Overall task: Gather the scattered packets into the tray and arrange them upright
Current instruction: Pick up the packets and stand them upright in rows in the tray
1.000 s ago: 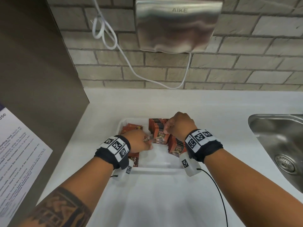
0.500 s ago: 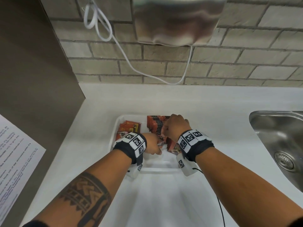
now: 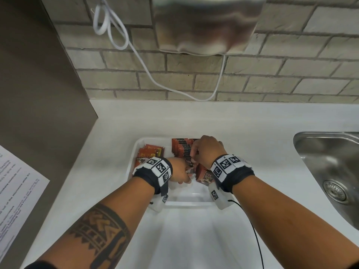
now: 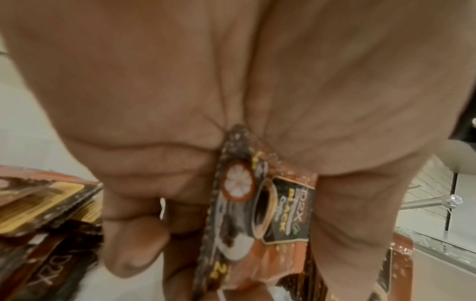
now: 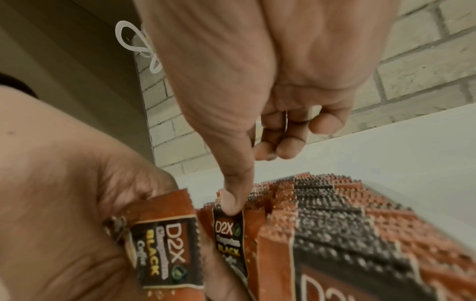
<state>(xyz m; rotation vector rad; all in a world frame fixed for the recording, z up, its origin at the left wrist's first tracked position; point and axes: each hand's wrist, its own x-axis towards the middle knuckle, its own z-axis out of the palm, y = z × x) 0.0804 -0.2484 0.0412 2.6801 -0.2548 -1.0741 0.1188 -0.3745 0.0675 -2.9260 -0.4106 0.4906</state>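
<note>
A white tray [image 3: 190, 203] sits on the counter. A row of upright red-brown D2X coffee packets [image 3: 181, 149] stands along its right side, and a few more packets [image 3: 150, 151] lie flat at its left. My left hand [image 3: 179, 171] pinches one packet [image 4: 280, 205] between thumb and fingers, holding it just in front of the row. My right hand [image 3: 206, 150] hovers over the row. Its thumb tip [image 5: 231, 203] presses the top edge of the front upright packet [image 5: 229, 240], while its other fingers [image 5: 288, 142] stay curled clear of the row. One more packet [image 3: 206, 175] leans beside my right wrist.
A steel sink [image 3: 330, 167] is set into the counter at the right. A hand dryer [image 3: 206, 26] and a looped white cable [image 3: 108, 26] hang on the brick wall. A brown panel [image 3: 38, 94] with a printed sheet [image 3: 15, 191] borders the left.
My left hand has moved right from the flat packets to the front of the upright row, carrying a packet. My right hand stays over the row.
</note>
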